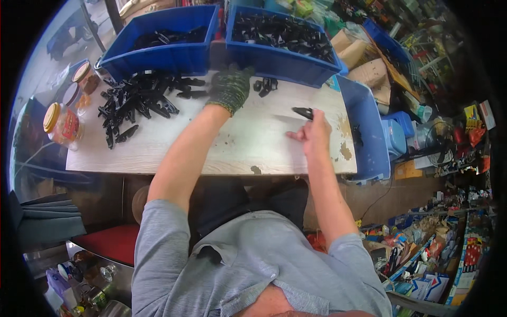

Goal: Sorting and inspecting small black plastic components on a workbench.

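My right hand (317,132) is above the right half of the pale tabletop. Its fingers pinch a small tapered black plastic piece (303,112), while another finger points out to the left. My left hand (229,90), in a dark green patterned glove, is at the far side of the table, by the gap between two blue bins. Its fingertips are blurred and partly hidden, so I cannot tell what they hold. Left of it lies a heap of similar black plastic pieces (134,100). A few short black parts (265,85) rest just to its right.
The left blue bin (169,62) and right blue bin (285,66) hold many black pieces. Lidded jars (63,126) stand along the left edge of the wooden table (232,158). Another blue tub (364,105) is against its right edge. Shelves of packaged goods (433,253) are lower right.
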Action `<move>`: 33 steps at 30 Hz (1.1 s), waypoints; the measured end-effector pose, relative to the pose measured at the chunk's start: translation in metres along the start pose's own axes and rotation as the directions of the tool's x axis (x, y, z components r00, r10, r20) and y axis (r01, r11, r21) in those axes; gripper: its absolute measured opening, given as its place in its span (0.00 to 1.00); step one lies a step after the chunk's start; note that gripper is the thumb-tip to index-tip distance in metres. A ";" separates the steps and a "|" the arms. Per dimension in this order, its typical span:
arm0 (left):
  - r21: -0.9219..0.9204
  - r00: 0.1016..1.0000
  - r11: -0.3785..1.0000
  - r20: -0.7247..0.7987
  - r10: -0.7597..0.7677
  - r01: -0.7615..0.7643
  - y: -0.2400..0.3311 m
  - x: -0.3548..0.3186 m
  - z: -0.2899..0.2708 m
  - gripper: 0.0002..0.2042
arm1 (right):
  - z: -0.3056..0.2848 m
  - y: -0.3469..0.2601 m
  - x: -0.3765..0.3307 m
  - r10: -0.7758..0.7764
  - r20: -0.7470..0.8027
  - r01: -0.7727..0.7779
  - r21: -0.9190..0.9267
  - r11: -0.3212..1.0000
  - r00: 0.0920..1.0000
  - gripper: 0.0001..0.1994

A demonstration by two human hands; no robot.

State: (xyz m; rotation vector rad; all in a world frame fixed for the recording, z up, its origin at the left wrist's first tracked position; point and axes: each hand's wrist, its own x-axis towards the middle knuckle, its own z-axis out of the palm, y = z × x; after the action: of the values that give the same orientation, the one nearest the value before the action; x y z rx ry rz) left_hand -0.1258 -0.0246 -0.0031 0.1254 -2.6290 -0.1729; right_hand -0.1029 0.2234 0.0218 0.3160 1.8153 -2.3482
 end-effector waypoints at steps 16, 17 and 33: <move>-0.601 0.960 0.768 -0.005 -0.280 0.221 0.025 -0.032 -0.002 0.10 | -0.059 -0.011 0.037 -0.064 0.000 0.063 -0.079 0.995 0.998 0.16; -0.596 0.960 0.771 -0.005 -0.282 0.223 0.024 -0.031 -0.001 0.10 | -0.042 -0.003 0.029 -0.043 0.101 0.052 -0.088 0.995 0.994 0.15; -0.759 0.961 0.591 0.190 -0.200 0.273 0.059 -0.064 0.009 0.06 | 0.039 0.041 -0.017 -0.244 0.303 0.355 -0.399 0.845 0.921 0.11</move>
State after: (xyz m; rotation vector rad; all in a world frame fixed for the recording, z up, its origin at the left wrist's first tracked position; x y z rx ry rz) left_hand -0.0781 0.0426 -0.0326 0.1646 -2.3485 -1.4277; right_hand -0.0792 0.1757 -0.0031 -0.3285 2.3300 -1.9307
